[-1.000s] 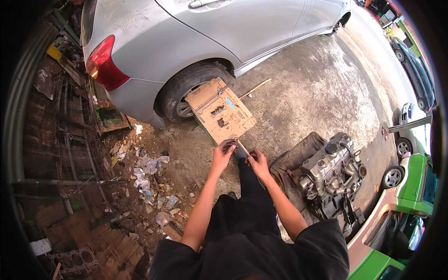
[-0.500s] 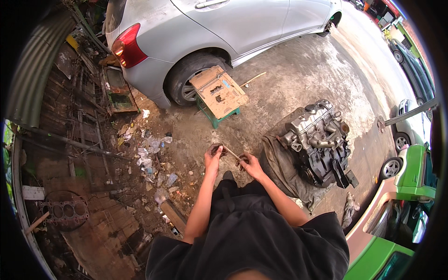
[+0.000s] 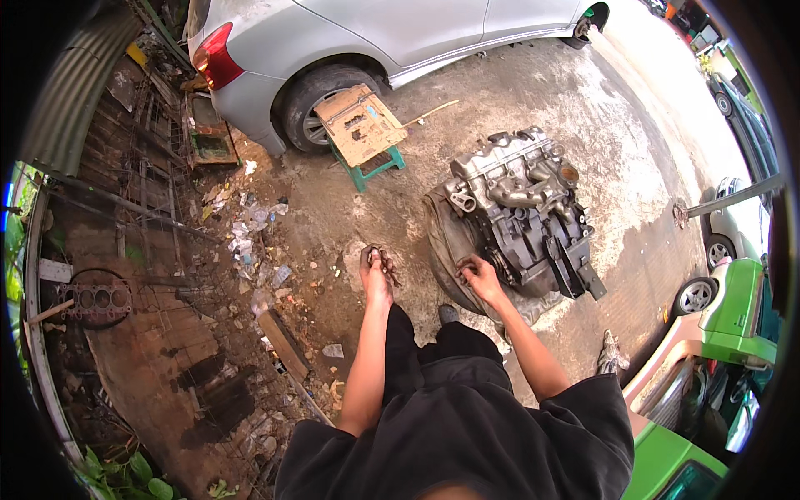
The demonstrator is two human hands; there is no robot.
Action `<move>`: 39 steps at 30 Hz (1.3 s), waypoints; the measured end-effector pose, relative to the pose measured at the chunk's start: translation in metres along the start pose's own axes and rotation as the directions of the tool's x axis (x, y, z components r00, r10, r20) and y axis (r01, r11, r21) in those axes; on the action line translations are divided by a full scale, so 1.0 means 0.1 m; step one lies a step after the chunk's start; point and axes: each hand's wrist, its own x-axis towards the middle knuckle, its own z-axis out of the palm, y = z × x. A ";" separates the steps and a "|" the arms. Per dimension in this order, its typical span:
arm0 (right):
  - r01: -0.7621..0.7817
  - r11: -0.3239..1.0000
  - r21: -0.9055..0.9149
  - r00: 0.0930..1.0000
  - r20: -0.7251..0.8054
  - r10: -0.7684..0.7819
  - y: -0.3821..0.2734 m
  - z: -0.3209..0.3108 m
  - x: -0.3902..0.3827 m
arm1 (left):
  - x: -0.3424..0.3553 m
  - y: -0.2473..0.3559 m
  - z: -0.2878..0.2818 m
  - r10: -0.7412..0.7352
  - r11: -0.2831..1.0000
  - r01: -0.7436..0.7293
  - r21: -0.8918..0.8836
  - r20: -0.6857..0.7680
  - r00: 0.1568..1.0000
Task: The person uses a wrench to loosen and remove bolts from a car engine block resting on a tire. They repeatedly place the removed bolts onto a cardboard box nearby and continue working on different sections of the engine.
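Observation:
My left hand (image 3: 378, 277), its fingers dark with grime, is held out over the dirt ground and curled closed; what it grips, if anything, I cannot make out. My right hand (image 3: 481, 279) has bent fingers drawn together beside the near left edge of a car engine (image 3: 525, 208). Whether a small thing sits in those fingers is hidden. The bare metal engine, with a dark lower part, rests on a crumpled grey-brown cloth (image 3: 448, 250). Ahead stands a green plastic stool (image 3: 358, 177) topped by a worn board (image 3: 367, 137) carrying small dark parts and a metal tool.
A silver car (image 3: 350, 42) stands behind the stool. Litter (image 3: 242, 242) and a wooden plank (image 3: 283, 343) lie on the left, near rusty sheets and a flat engine gasket (image 3: 96, 300). At right are a green and tan vehicle (image 3: 733, 312) and a slanting post (image 3: 737, 193).
My hands have moved apart, and the thin stick-like thing between them no longer shows. The view has shifted; the engine now appears closer to my right hand, and a foot has stepped forward.

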 end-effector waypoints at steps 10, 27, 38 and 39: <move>0.018 0.994 -0.109 0.945 -0.323 -0.052 0.48 -1.45 -1.04 | -1.21 -0.77 -0.27 0.063 0.996 -0.067 0.064 0.052 0.997; 0.243 0.867 -0.436 0.961 -0.012 -0.275 0.27 -2.09 -1.05 | -2.12 -1.93 -0.04 0.086 0.986 -0.077 0.149 -0.055 0.995; 0.364 0.352 -0.862 0.929 0.309 -0.203 0.52 -2.59 -0.23 | -1.53 -2.66 0.89 0.025 0.982 0.015 0.187 -0.209 0.978; 0.374 0.313 -0.873 0.926 0.331 -0.183 0.51 -2.63 -0.24 | -1.45 -2.73 0.94 0.013 0.978 0.033 0.206 -0.215 0.976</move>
